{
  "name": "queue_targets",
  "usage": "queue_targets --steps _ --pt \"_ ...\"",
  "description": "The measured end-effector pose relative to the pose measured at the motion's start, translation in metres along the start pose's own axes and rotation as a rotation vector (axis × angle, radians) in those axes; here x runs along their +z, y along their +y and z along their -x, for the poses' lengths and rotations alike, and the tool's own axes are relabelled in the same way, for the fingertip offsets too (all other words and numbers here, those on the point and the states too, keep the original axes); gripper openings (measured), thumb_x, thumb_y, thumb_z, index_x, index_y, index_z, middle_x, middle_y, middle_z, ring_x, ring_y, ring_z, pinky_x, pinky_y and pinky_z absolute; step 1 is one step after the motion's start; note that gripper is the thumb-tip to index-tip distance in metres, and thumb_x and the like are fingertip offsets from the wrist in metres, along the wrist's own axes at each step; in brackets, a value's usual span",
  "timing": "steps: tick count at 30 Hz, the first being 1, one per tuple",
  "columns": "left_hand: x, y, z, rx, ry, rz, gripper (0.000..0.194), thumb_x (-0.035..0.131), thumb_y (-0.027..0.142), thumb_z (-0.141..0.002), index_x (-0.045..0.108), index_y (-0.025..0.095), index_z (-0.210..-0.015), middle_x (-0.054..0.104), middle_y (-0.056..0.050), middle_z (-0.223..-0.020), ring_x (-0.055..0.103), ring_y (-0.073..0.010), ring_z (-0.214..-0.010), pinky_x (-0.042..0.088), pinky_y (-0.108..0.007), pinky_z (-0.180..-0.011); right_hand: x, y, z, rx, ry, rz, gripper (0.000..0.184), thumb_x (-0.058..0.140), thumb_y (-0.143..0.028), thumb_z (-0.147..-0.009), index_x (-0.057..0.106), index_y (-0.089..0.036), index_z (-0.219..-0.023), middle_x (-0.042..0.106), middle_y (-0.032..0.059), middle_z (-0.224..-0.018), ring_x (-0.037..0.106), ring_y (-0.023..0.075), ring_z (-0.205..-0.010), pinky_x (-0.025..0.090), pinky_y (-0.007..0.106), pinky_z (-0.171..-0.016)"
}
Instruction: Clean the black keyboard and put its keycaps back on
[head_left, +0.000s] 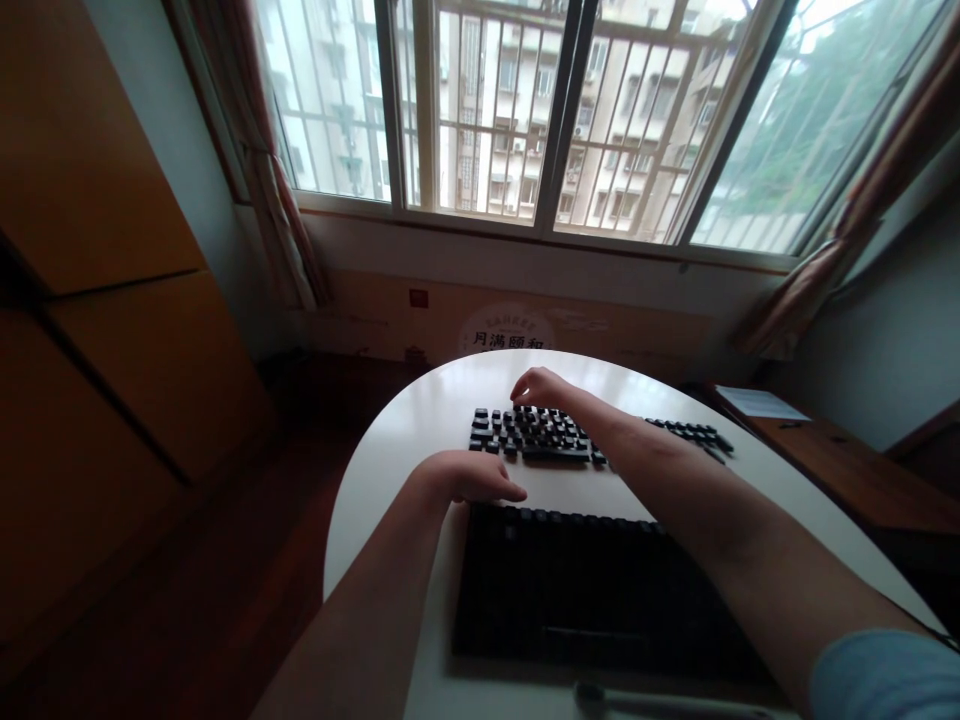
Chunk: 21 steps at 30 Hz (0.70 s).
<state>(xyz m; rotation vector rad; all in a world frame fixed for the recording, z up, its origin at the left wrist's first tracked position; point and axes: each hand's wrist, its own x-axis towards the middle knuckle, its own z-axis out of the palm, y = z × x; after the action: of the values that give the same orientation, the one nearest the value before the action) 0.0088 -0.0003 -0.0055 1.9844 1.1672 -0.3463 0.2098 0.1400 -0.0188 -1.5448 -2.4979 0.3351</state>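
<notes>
Black keycaps (551, 452) lie laid out in rows on the white round table (390, 480). My right hand (546, 388) reaches over their far left part, fingers pinched on a dark keycap at the back row. My left hand (480, 476) rests in front of the rows, its thumb stretched out to the right and its other fingers partly hidden; I see nothing held in it. Close below it lies a black keyboard (585, 590) with a row of keys along its far edge; the rest of its surface is too dark to make out. My right forearm covers some keycaps.
More keycaps (694, 435) lie right of my forearm. A long thin grey object (660, 706) lies at the near edge. A wooden desk (847, 470) with a paper sheet (761, 403) stands at right, a cabinet (127, 370) at left. Barred windows (487, 120) are ahead.
</notes>
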Motion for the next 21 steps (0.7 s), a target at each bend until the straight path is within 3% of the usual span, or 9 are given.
queue_targets --steps 6,14,18,21 --pt "0.001 0.001 -0.001 -0.012 0.017 0.020 0.054 0.059 0.072 -0.076 0.054 0.019 -0.062 0.050 0.000 -0.056 0.044 -0.0134 -0.045 0.037 -0.027 -0.043 0.013 0.010 -0.006 0.013 -0.013 -0.054 0.026 0.063 -0.036 -0.097 0.067 -0.015 -0.112 0.067 0.0068 -0.116 0.066 0.0220 -0.101 0.057 0.041 -0.088" --pt "0.002 0.004 0.003 -0.019 0.025 0.023 0.055 0.056 0.072 -0.078 0.051 0.020 -0.061 0.047 0.001 -0.052 0.042 -0.0128 -0.042 0.035 -0.026 -0.041 0.032 0.019 -0.014 0.013 0.091 -0.192 0.027 0.062 -0.034 -0.098 0.064 -0.016 -0.118 0.065 0.0081 -0.118 0.066 0.0201 -0.098 0.058 0.039 -0.084" --pt "0.001 0.006 0.005 -0.021 0.022 0.012 0.055 0.055 0.070 -0.080 0.050 0.020 -0.058 0.046 0.001 -0.051 0.041 -0.0127 -0.041 0.035 -0.027 -0.041 0.030 0.009 -0.019 -0.031 0.209 -0.277 0.023 0.063 -0.035 -0.097 0.067 -0.015 -0.108 0.070 0.0056 -0.104 0.068 0.0165 -0.086 0.059 0.035 -0.078" --pt "0.000 0.006 0.006 -0.022 0.013 0.006 0.055 0.054 0.068 -0.083 0.048 0.020 -0.057 0.045 0.002 -0.052 0.040 -0.0122 -0.041 0.034 -0.027 -0.041 0.017 -0.004 -0.019 -0.085 0.344 -0.360 0.016 0.072 -0.030 -0.088 0.072 -0.015 -0.092 0.073 0.0033 -0.085 0.069 0.0159 -0.075 0.058 0.032 -0.075"
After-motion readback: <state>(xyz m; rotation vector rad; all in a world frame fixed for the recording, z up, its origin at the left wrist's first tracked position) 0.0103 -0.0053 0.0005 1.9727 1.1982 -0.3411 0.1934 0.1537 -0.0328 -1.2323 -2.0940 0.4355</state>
